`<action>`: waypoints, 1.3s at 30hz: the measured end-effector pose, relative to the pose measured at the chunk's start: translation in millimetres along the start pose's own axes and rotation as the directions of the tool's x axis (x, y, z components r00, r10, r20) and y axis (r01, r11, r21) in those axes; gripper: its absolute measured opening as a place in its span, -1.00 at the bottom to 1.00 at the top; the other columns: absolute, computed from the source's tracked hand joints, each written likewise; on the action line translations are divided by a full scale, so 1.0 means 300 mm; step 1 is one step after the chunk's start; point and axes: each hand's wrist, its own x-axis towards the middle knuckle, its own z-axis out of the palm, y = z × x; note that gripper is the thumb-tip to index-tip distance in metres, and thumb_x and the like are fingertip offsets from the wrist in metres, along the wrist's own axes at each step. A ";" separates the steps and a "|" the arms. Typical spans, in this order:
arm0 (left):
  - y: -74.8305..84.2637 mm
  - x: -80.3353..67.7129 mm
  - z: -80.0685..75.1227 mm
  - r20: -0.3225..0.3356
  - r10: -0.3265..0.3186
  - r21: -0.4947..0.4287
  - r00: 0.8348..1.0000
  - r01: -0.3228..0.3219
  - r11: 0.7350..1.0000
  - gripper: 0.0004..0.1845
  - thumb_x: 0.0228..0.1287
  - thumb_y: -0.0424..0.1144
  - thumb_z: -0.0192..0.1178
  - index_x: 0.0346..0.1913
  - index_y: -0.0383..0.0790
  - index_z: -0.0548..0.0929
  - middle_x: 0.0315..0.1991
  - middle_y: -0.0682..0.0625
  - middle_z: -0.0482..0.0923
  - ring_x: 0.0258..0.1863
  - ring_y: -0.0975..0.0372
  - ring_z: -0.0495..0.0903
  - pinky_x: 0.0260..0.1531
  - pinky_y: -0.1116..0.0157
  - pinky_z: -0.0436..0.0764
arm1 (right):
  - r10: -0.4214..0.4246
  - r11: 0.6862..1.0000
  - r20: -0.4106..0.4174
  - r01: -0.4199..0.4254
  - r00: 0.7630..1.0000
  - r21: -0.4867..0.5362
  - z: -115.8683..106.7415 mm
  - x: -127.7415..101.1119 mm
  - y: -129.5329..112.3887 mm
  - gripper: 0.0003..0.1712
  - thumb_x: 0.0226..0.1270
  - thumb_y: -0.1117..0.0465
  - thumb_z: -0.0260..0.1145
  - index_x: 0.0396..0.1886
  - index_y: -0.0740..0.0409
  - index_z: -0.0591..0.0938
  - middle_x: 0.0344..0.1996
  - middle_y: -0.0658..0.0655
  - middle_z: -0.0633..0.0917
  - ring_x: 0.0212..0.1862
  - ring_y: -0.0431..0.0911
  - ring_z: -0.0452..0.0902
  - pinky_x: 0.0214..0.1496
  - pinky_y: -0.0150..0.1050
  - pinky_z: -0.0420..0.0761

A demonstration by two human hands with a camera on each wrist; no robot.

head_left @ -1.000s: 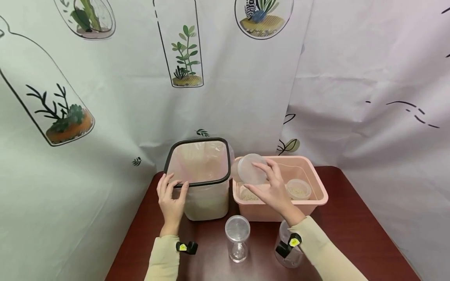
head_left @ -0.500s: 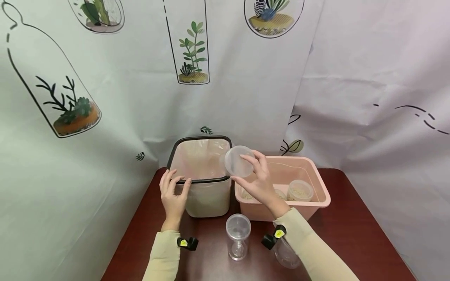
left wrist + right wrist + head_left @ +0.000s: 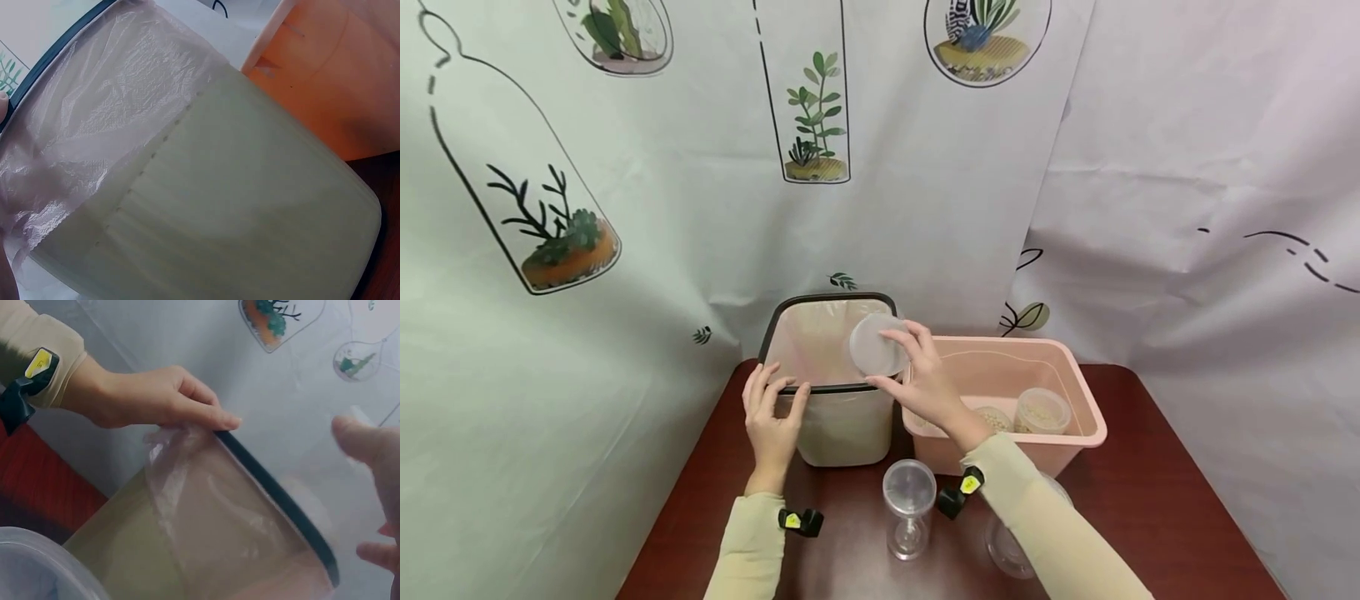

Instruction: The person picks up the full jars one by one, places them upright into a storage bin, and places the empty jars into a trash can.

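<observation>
The right hand (image 3: 928, 387) pinches a clear cup (image 3: 875, 345) tilted over the bin (image 3: 842, 433), whereas a second ago it held it above the pink tub (image 3: 1078, 398) just right of the bin. The left hand (image 3: 772, 417) still grips the bin's front rim and liner, fingers curled over it. Two jars (image 3: 909, 507) stand on the desk (image 3: 1150, 500) in front of the bin.

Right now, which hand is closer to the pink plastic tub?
Right. The right hand, pinching a round clear lid, hovers at the pink plastic tub's left end. The left hand grips the lined bin's far rim.
</observation>
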 end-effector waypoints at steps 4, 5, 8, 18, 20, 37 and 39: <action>0.005 -0.005 -0.002 0.004 -0.003 0.000 1.000 0.003 1.000 -0.81 -0.18 -0.52 0.40 -0.43 -0.47 0.62 -0.13 -0.40 0.52 0.05 -0.31 0.33 0.17 -0.06 0.24 | 0.069 0.998 0.091 -0.068 0.993 -0.013 0.010 -0.021 0.006 -0.32 -0.07 0.15 0.53 0.10 0.14 0.49 0.18 0.35 0.30 0.17 0.11 0.34 0.03 -0.05 0.46; 0.006 -0.005 -0.001 0.003 -0.003 0.001 1.000 0.003 1.000 -0.81 -0.18 -0.51 0.40 -0.43 -0.47 0.61 -0.13 -0.39 0.52 0.05 -0.31 0.33 0.17 -0.06 0.24 | 0.080 0.997 0.099 -0.078 0.992 -0.019 0.011 -0.027 0.009 -0.33 -0.06 0.14 0.53 0.10 0.14 0.49 0.18 0.35 0.30 0.18 0.12 0.33 0.07 -0.03 0.44; 0.016 -0.003 -0.002 0.008 -0.006 0.003 1.000 0.006 1.000 -0.80 -0.21 -0.57 0.39 -0.44 -0.50 0.61 -0.12 -0.42 0.52 0.05 -0.34 0.32 0.15 -0.12 0.22 | 0.084 0.996 0.107 -0.082 0.991 -0.020 0.014 -0.040 0.015 -0.39 -0.02 0.16 0.51 0.07 0.14 0.51 0.17 0.36 0.33 0.21 0.15 0.29 0.14 0.02 0.37; -0.079 -0.037 0.001 0.020 -0.009 0.015 1.000 0.009 1.000 -0.76 -0.27 -0.56 0.43 -0.41 -0.42 0.66 -0.08 -0.35 0.54 0.10 -0.29 0.32 0.15 -0.11 0.20 | 0.025 0.999 0.094 -0.022 0.995 -0.028 -0.008 -0.069 0.029 -0.49 0.04 0.23 0.46 0.03 0.20 0.55 0.10 0.38 0.41 0.19 0.12 0.31 0.17 0.01 0.35; -0.093 -0.041 -0.001 0.029 -0.008 0.016 1.000 0.008 1.000 -0.78 -0.20 -0.48 0.44 -0.39 -0.37 0.67 -0.06 -0.31 0.55 0.12 -0.26 0.32 0.17 -0.08 0.20 | 0.018 1.000 0.076 -0.016 0.997 -0.021 -0.019 -0.076 0.028 -0.50 0.04 0.25 0.45 0.02 0.22 0.55 0.09 0.37 0.43 0.18 0.14 0.33 0.18 0.01 0.34; -0.110 -0.043 0.000 0.043 0.003 -0.010 0.999 -0.003 1.000 -0.76 -0.18 -0.44 0.44 -0.35 -0.35 0.68 -0.04 -0.32 0.53 0.15 -0.24 0.31 0.19 -0.07 0.19 | 0.091 0.996 0.001 -0.091 0.996 -0.006 -0.137 -0.178 0.016 -0.52 0.04 0.30 0.43 0.01 0.21 0.56 0.10 0.23 0.45 0.18 0.10 0.35 0.19 -0.02 0.33; -0.111 -0.044 0.002 0.039 0.006 -0.015 0.999 -0.005 1.000 -0.75 -0.22 -0.46 0.45 -0.36 -0.36 0.68 -0.04 -0.33 0.53 0.14 -0.26 0.31 0.18 -0.08 0.19 | 0.100 0.995 -0.001 -0.100 0.995 -0.019 -0.151 -0.194 0.019 -0.51 0.04 0.28 0.44 0.03 0.19 0.56 0.11 0.22 0.45 0.18 0.10 0.34 0.19 -0.04 0.34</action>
